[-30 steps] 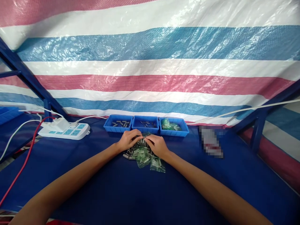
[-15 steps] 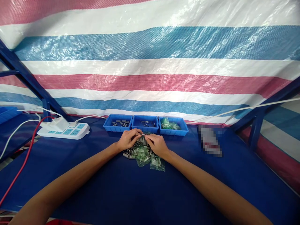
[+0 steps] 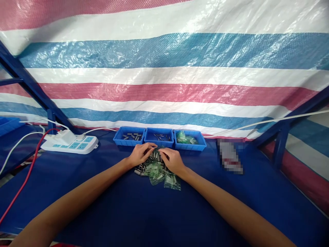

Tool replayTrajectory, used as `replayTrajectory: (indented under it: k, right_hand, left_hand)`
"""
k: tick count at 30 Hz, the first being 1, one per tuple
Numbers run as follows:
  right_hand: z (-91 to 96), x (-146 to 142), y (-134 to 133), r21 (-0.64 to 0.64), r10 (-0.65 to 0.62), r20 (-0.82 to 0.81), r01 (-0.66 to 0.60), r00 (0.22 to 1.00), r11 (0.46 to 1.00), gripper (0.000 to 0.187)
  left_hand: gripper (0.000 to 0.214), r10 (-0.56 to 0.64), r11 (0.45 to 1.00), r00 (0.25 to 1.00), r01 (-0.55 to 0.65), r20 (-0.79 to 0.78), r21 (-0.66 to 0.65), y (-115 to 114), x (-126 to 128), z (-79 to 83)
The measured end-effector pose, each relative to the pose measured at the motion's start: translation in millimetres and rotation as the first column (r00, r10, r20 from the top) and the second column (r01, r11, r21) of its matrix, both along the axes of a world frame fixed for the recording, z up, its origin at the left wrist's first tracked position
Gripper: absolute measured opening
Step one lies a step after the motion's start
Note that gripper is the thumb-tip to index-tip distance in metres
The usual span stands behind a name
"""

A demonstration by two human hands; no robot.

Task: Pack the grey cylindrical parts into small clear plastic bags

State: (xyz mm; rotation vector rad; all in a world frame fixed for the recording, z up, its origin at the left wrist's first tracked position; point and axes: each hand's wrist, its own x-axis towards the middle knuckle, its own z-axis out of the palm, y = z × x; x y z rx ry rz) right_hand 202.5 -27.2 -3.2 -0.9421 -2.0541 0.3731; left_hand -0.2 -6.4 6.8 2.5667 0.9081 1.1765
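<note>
A pile of small grey metal cylinders, thin metal pins and green-tinted plastic bags (image 3: 156,168) lies on the blue table. Over its far left side is my left hand (image 3: 140,153), the thumb and fingers reaching inward and slightly apart. My right hand (image 3: 174,160) rests at the pile's right side, its thumb and forefinger also apart above the metal pieces. A small gap separates the fingertips of the two hands. No held piece can be made out in either hand. One clear bag of parts (image 3: 172,180) lies at the near right of the pile.
Three blue bins stand in a row behind the pile: one with grey cylinders (image 3: 132,136), one with thin pins (image 3: 160,137), one with green bags (image 3: 186,137). A power strip (image 3: 84,145) with cables is at left. A blurred package (image 3: 230,156) lies at right.
Half a second ago the fingertips met around a small metal piece over the pile. Now they are slightly apart and that piece no longer shows between them.
</note>
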Motion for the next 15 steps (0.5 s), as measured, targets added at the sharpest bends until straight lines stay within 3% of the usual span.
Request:
replayTrajectory:
  k: [15]
  right_hand:
    - [-0.4, -0.1, 0.5, -0.006, 0.013, 0.007, -0.013, 1.0, 1.0, 0.024]
  left_hand:
    - [0.012, 0.037, 0.999, 0.999, -0.037, 0.009, 0.014, 1.5, 0.0, -3.1]
